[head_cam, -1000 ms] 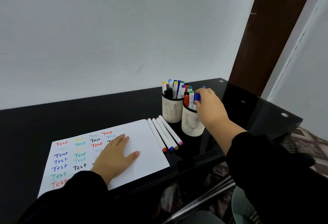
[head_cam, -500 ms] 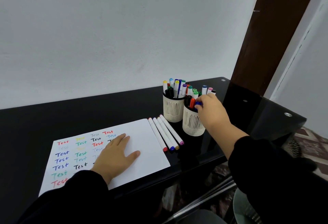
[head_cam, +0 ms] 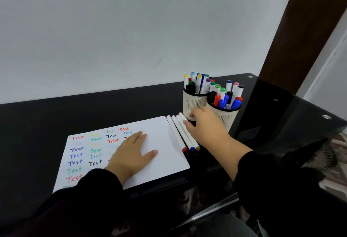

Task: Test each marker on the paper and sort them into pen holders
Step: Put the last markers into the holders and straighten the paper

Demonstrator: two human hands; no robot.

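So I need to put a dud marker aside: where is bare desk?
Free: black desk behind the white paper, toward the wall. Crowded: the loose white markers, right hand and two cream pen holders beside the paper.

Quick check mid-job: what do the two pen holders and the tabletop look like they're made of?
Left pen holder and right pen holder: cream, matte, with slotted walls and a dark rim; probably moulded plastic, though painted metal mesh cannot be ruled out. Tabletop: black and glossy, with round metal fittings near the corner, so likely tinted glass or a lacquered panel.
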